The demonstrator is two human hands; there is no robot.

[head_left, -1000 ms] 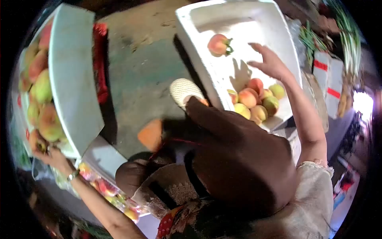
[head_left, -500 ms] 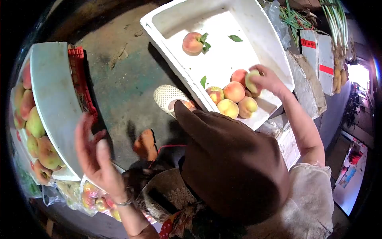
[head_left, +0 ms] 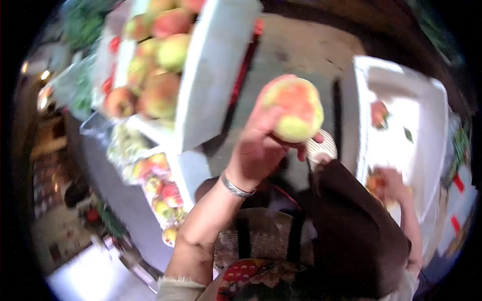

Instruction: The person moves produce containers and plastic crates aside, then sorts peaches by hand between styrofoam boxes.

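My left hand [head_left: 256, 153], with a silver bracelet at the wrist, is raised in the middle of the view. Its fingers are wrapped round a large yellow-and-red peach [head_left: 296, 110]. My right hand [head_left: 391, 183] reaches down into a white foam box [head_left: 441, 130] on the right, over the peaches [head_left: 374, 183] at its near end. Motion blurs its fingers, so a grip on one of them does not show. Farther up in the same box lies a single peach with leaves [head_left: 379, 114], beside a loose green leaf [head_left: 408, 134].
On the left stands another white foam box [head_left: 213, 75] heaped with peaches [head_left: 165, 98]. Bagged fruit [head_left: 163, 188] sits below it. A shoe [head_left: 321, 145] shows on the concrete floor [head_left: 301, 50] between the boxes. Cartons with red labels [head_left: 457, 185] stand at the right edge.
The view has swung left, shifting the box with few peaches to the right. My left hand, empty before, now holds a peach. My right hand, earlier on a pale peach, is still in that box.
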